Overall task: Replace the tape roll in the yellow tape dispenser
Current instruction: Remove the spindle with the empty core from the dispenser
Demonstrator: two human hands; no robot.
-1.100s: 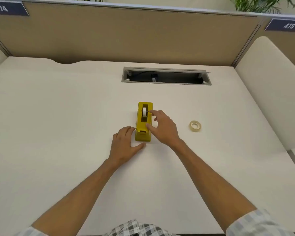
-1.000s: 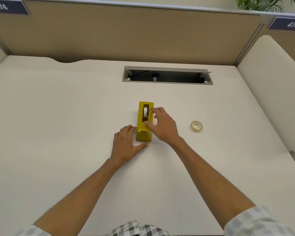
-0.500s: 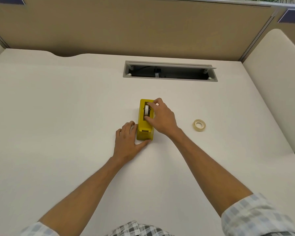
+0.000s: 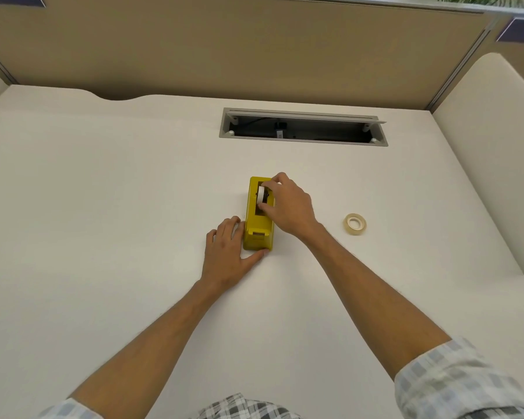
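Observation:
The yellow tape dispenser (image 4: 258, 229) stands lengthwise in the middle of the white desk (image 4: 103, 192). A white, nearly spent tape roll (image 4: 260, 195) sits upright in its top slot. My right hand (image 4: 288, 207) reaches over the dispenser, forefinger and thumb pinched on that roll from far and near side. My left hand (image 4: 229, 252) lies flat on the desk against the dispenser's left side, thumb along its near end. A full cream tape roll (image 4: 355, 224) lies flat on the desk, to the right of my right wrist.
An open grey cable slot (image 4: 303, 128) is cut into the desk behind the dispenser. A tan partition wall (image 4: 239, 46) closes the far edge. A cream side panel (image 4: 493, 152) borders the desk on the right.
My right hand moved from the dispenser's right side up onto the slot and closed its fingers on the white roll. The left hand stayed against the dispenser. The camera tilted closer.

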